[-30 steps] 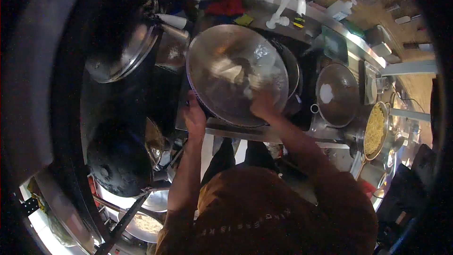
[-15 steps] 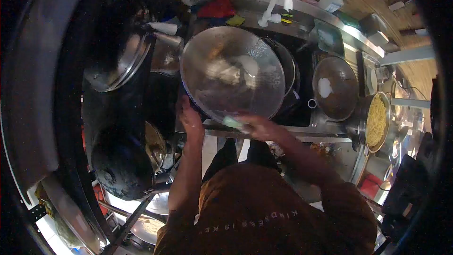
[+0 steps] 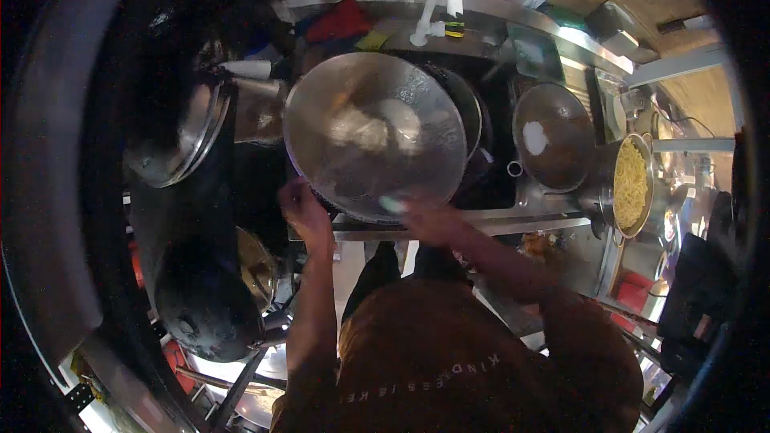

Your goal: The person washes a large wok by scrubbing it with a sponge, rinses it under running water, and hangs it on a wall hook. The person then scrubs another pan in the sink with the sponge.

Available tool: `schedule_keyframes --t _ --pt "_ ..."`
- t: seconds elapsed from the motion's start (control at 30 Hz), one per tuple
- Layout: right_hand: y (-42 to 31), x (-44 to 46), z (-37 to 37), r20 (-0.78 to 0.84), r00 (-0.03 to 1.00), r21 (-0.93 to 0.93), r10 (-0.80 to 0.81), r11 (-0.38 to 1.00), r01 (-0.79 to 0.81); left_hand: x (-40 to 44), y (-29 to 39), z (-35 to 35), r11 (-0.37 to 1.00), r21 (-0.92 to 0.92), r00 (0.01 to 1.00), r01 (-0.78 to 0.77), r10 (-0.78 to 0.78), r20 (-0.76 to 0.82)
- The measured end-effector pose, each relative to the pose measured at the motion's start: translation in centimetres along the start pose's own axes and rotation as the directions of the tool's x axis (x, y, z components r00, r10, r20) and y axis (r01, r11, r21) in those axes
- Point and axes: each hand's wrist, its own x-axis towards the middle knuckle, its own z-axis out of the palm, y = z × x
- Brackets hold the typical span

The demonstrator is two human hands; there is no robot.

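Note:
A large, wet metal wok [image 3: 361,156] lies tilted over the sink, its inside facing me. At its lower left edge, my left hand [image 3: 306,212] is closed on the rim; some of its fingers are hidden behind the wok. My right hand [image 3: 429,223], blurred by motion, holds a pale green sponge [image 3: 393,204] against the inside of the wok near the bottom rim. Behind the wok, another dark pan [image 3: 469,108] partly shows.
A white faucet [image 3: 441,4] rises behind the sink, beside red and yellow cloths [image 3: 341,20]. To the right are a smaller wok [image 3: 565,148] and a pot of noodles [image 3: 631,184]. Several lids and pans [image 3: 188,144] crowd the left side.
The whole view has shifted, so the sink and its surroundings appear further left. My right hand and the sponge have moved slightly along the wok's lower inside; my left hand stays at the rim.

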Motion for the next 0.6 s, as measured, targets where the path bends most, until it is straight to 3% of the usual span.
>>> schedule_keyframes --t 0.07,0.13,0.17,0.23,0.3,0.4,0.5,0.57,0.6 --pt "4.6 -1.0 -3.9 0.197 0.978 -0.359 0.066 0.933 0.010 0.1 1.6 -0.1 0.960 0.261 0.995 -0.103 0.103 0.011" --pt "6.2 0.4 -6.9 0.309 0.846 -0.488 0.434 0.836 -0.251 -0.1 4.6 0.4 0.966 0.257 0.999 -0.008 -0.002 0.037" --pt "8.2 0.8 -6.0 0.332 0.762 -0.457 0.557 0.801 -0.387 0.0 5.5 0.9 0.967 0.254 0.997 0.034 -0.049 0.053" --pt "9.5 0.4 -3.0 0.196 0.781 -0.494 0.593 0.747 -0.444 0.0 5.7 1.3 0.989 0.139 0.998 0.045 -0.052 0.043" --pt "7.1 -1.8 1.5 -0.100 0.933 -0.643 0.347 0.693 -0.327 0.0 5.8 1.2 0.994 0.107 0.999 0.019 -0.023 0.036" --pt "3.6 -0.6 -0.4 0.064 0.793 -0.342 0.606 0.759 -0.553 0.0 5.6 0.9 0.985 0.167 0.998 -0.052 0.043 0.055" --pt "5.6 4.3 -4.2 -0.035 0.789 -0.583 0.613 0.629 -0.515 0.3 4.9 0.9 0.971 0.216 0.992 -0.100 0.080 0.100" --pt "14.8 6.6 1.5 -0.399 0.787 -0.692 0.471 0.408 -0.595 0.7 4.4 0.6 0.935 0.315 0.984 -0.166 0.136 0.115" --pt "16.0 8.7 1.1 -0.469 0.753 -0.606 0.462 0.451 -0.655 0.7 5.0 0.7 0.931 0.338 0.988 -0.138 0.106 0.110"
